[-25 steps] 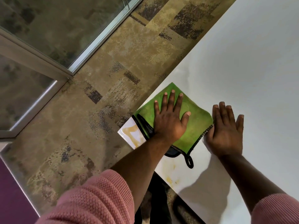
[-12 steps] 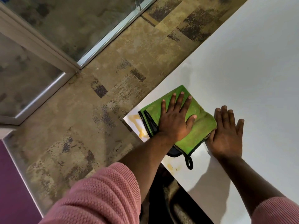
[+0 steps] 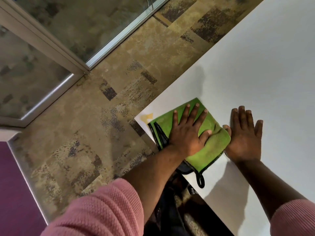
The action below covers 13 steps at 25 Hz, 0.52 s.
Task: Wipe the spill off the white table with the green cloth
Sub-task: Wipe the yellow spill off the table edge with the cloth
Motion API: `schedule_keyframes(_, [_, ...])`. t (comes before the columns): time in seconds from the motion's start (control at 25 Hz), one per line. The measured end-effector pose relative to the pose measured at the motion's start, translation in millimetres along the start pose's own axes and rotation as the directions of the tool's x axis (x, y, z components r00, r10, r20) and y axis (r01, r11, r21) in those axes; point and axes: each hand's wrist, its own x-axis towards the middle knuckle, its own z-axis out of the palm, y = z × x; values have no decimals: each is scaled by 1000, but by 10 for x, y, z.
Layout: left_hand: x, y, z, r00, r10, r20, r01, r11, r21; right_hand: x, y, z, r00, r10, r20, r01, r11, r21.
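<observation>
Left hand (image 3: pixel 187 132) flat on the cloth (image 3: pixel 211 147), fingers spread wide, pressing rather than gripping; the cloth sits at the table (image 3: pixel 255 65) corner, its loop hanging near the edge. Right hand (image 3: pixel 243 135) lies open on the bare top, thumb touching the cloth's edge. Soft, light, floppy stuff, likely to bunch, so a flat palm is the hold. A yellow spill (image 3: pixel 147 116) shows just beside it; anything underneath I can't tell.

Mottled tan carpet (image 3: pixel 85 142), glass partition (image 3: pixel 76 19)
</observation>
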Motion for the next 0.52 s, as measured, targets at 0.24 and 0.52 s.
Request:
schedule_keyframes(0.24, [-189, 78, 66, 998, -46, -34, 46, 999, 17, -1, -15, -30, 999, -30, -20, 30, 1000, -7])
schedule_keyframes(0.52, [-1329, 478, 424, 998, -43, -54, 42, 999, -25, -5, -78, -106, 999, -22, -44, 23, 999, 25])
